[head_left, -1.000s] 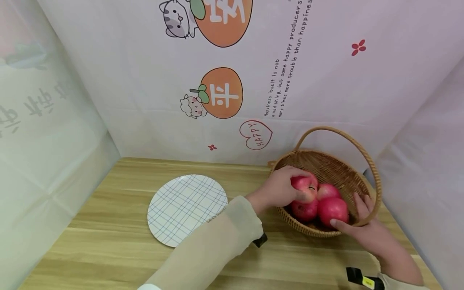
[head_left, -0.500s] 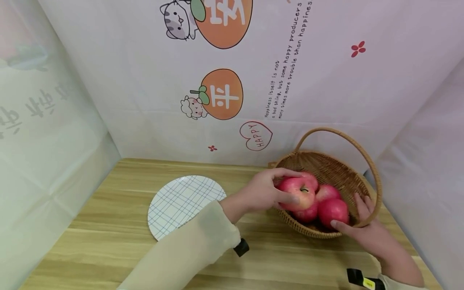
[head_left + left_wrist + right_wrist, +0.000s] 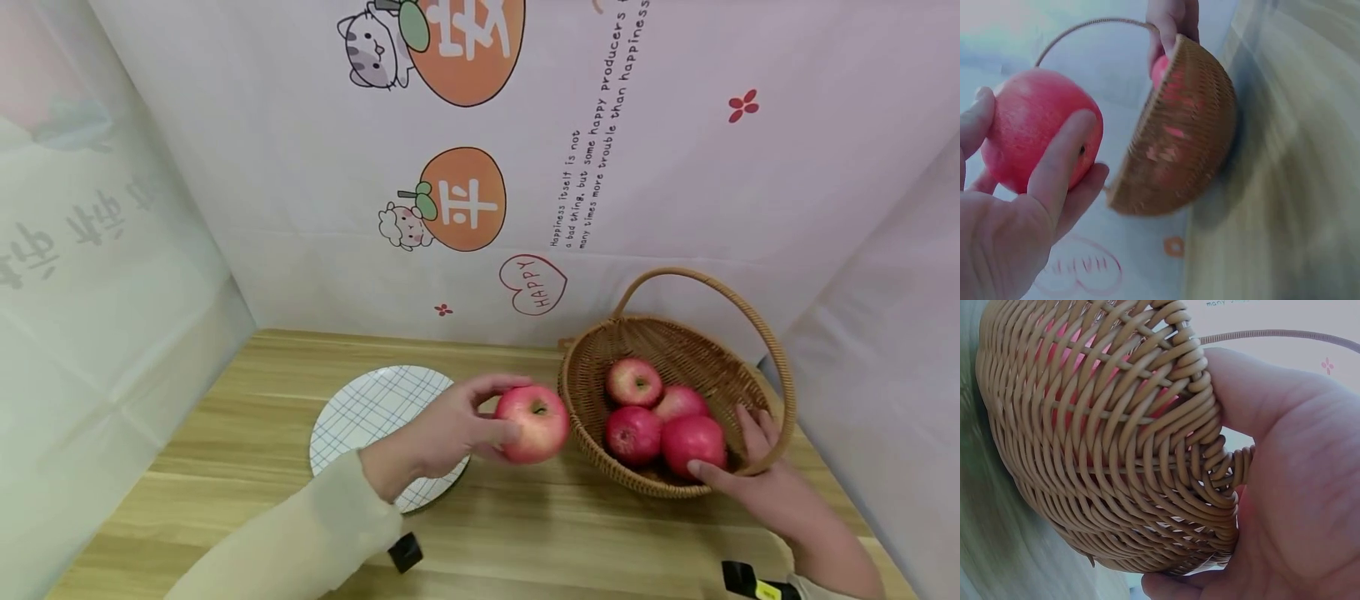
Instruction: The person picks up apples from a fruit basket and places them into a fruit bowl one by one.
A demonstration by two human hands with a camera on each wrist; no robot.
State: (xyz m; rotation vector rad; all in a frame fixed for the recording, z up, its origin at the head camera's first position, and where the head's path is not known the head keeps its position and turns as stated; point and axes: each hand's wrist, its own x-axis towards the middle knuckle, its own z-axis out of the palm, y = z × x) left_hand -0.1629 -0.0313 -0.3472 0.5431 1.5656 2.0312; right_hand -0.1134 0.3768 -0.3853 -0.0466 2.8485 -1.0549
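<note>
My left hand [image 3: 457, 425] grips a red apple [image 3: 532, 423] in the gap between the plate and the basket. In the left wrist view, fingers and thumb curl round that apple [image 3: 1038, 128]. To its right stands a tilted wicker basket [image 3: 592, 442] with a tall handle, holding several red apples [image 3: 693, 446]. My right hand [image 3: 772, 492] holds the basket by its right rim, near the foot of the handle. The right wrist view shows the woven side [image 3: 1104, 444] close up, with red fruit showing through. A round plate [image 3: 360, 408] with a blue grid lies partly behind my left hand and forearm.
The wooden table [image 3: 247, 467] carries the plate and basket. A white printed cloth [image 3: 337, 283] rises behind them, close to the basket. Pale sheets [image 3: 135, 292] stand on both sides.
My left hand has lifted an apple out of the basket and carried it left, toward the plate. The right hand stays on the basket rim.
</note>
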